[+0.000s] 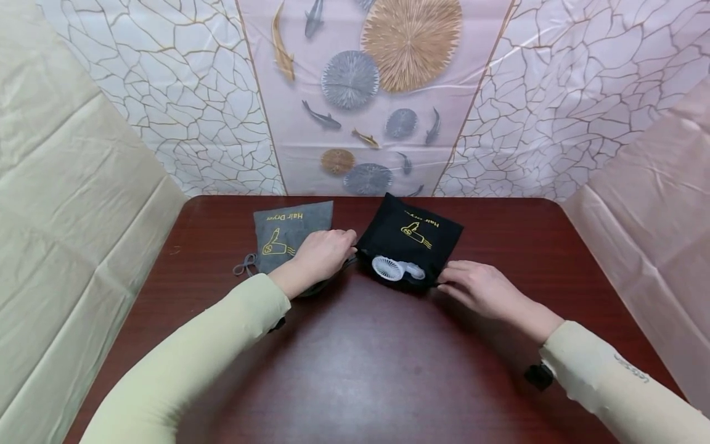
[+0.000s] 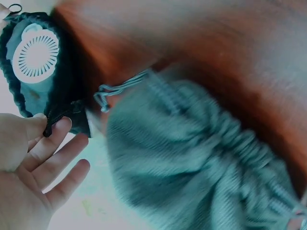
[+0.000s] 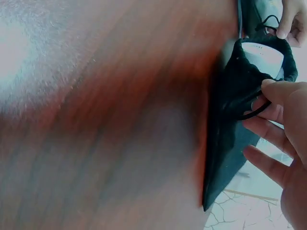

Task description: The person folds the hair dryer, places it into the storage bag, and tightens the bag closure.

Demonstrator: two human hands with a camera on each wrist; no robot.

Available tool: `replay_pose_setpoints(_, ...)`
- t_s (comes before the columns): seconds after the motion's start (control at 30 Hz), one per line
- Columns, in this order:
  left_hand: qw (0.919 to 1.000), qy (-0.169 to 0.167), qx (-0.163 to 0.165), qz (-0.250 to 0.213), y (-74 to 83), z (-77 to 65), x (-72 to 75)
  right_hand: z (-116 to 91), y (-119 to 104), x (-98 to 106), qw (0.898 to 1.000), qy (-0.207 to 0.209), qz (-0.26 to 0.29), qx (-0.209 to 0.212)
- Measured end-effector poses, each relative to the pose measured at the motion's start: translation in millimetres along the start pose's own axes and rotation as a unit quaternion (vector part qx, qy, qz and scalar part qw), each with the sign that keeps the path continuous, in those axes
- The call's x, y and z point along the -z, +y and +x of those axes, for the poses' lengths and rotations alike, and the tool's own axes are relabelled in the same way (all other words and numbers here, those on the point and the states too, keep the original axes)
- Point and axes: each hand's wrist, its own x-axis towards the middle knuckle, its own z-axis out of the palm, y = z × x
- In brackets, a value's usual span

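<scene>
A black drawstring pouch (image 1: 421,213) with yellow "Hair Dryer" print lies on the table, its mouth toward me. Inside the open mouth sits a white handheld fan (image 1: 388,268), its round slotted grille showing. My left hand (image 1: 324,251) pinches the black cord (image 2: 50,127) at the left of the mouth between thumb and index finger. On the opposite side, my right hand (image 1: 481,287) pinches another black cord loop (image 3: 259,112), the other fingers spread loosely. Part of the fan is hidden by the cloth.
Left of the black pouch lies a grey drawstring pouch (image 1: 291,225) with the same print, gathered at its mouth in the left wrist view; my left forearm crosses over it. A grey cord (image 1: 244,265) trails beside it. The table's far edge meets a patterned backdrop (image 1: 355,148).
</scene>
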Motion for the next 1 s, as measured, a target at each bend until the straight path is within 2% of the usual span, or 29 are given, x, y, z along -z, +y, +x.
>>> replay_pose_setpoints(0.13, 0.9999, -0.002, -0.007, -0.011, 2.1, 0.4, 15.4, 3.4, 3.3, 15.0, 1.0, 0.019, 0.006, -0.005)
replay_pose_setpoints(0.33, 0.9987, 0.004, 0.002, -0.052, 7.1, -0.5, 40.0, 8.8, 10.1, 39.5, 0.998, 0.051, -0.004, -0.025)
replay_pose_setpoints(0.57, 0.9946, 0.015, 0.002, -0.102, 8.1, -3.6, 59.5, 10.8, 17.3, 61.2, 0.996, 0.089, -0.017, -0.022)
replay_pose_setpoints(0.73, 0.9936, 0.01, -0.01, -0.112, 5.4, -7.5, 67.1, 9.7, 17.5, 68.8, 0.994, 0.107, -0.028, -0.019)
replay_pose_setpoints(1.0, 0.9955, -0.033, -0.026, -0.085, -3.2, -16.6, 67.3, -5.5, 17.6, 66.9, 0.993, 0.076, -0.088, -0.004)
